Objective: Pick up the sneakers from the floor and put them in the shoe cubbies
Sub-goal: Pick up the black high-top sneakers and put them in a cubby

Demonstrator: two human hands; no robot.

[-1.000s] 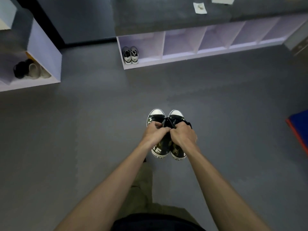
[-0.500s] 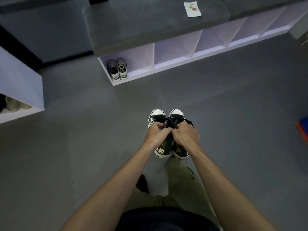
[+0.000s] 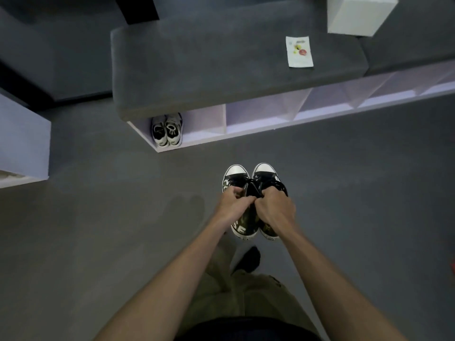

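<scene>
The shoe cubbies point(image 3: 261, 131) have drawn nearer and swung toward the middle of the head view, while the grip on the shoes looks unchanged. The left hand point(image 3: 234, 205) curls round the collar of the left high-top sneaker point(image 3: 235, 177). The right hand point(image 3: 275, 209) grips the right high-top sneaker point(image 3: 265, 171) the same way, with the knuckles of both hands touching. The pair hangs side by side above the grey floor point(image 3: 98, 230), white toe caps pointing at the cubbies, not yet at the opening.

These canvas high-tops are probably light, with soft uppers that fold and stiff, grippy rubber soles. The collar or tongue is the sound place to hold — pinching the laces alone would let them swing.

Counted: two sneakers in hand, and two low black-and-white sneakers point(image 3: 167, 131) in the leftmost opening. Four openings show plainly — a fifth is cut by the frame edge. On the bench cushion point(image 3: 209, 60) lie one paper card point(image 3: 299, 52) and one white box point(image 3: 357, 14).
</scene>
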